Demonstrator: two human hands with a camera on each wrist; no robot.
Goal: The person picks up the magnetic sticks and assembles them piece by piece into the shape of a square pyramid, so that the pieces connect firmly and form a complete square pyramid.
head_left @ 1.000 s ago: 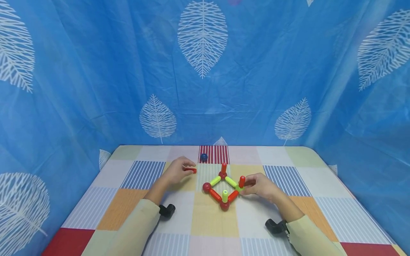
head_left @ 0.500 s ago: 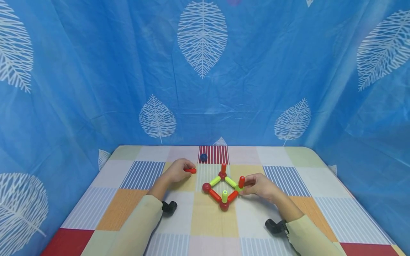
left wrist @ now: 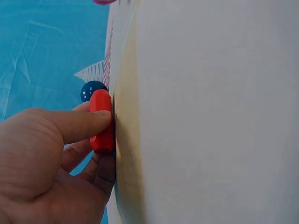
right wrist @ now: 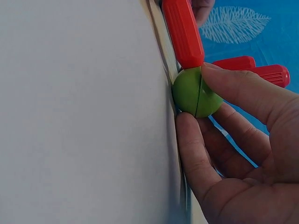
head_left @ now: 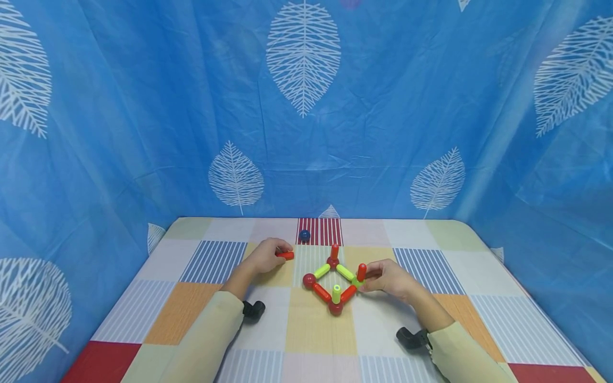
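Observation:
In the left wrist view my left hand (left wrist: 51, 154) pinches a short red rod (left wrist: 102, 133) between thumb and fingers, close over the tabletop. On the table stands a diamond-shaped frame of magnetic-style rods and balls. Its left (head_left: 308, 280), back and front balls are red; yellow-green rods (head_left: 345, 272) form the back sides and red rods (head_left: 322, 292) the front ones. Upright rods rise from the back, front and right balls. My right hand (head_left: 394, 279) holds the green ball (right wrist: 187, 93) at the right corner, thumb above and fingers below.
A dark blue ball (head_left: 304, 235) sits behind the frame on a red-striped square. A patchwork cloth (head_left: 321, 335) covers the table, and blue leaf-print curtains (head_left: 373, 106) enclose its back and sides.
My left hand has dropped slightly, and its fingers have come in on the red rod, which has barely shifted. My right hand and the frame have stayed in place.

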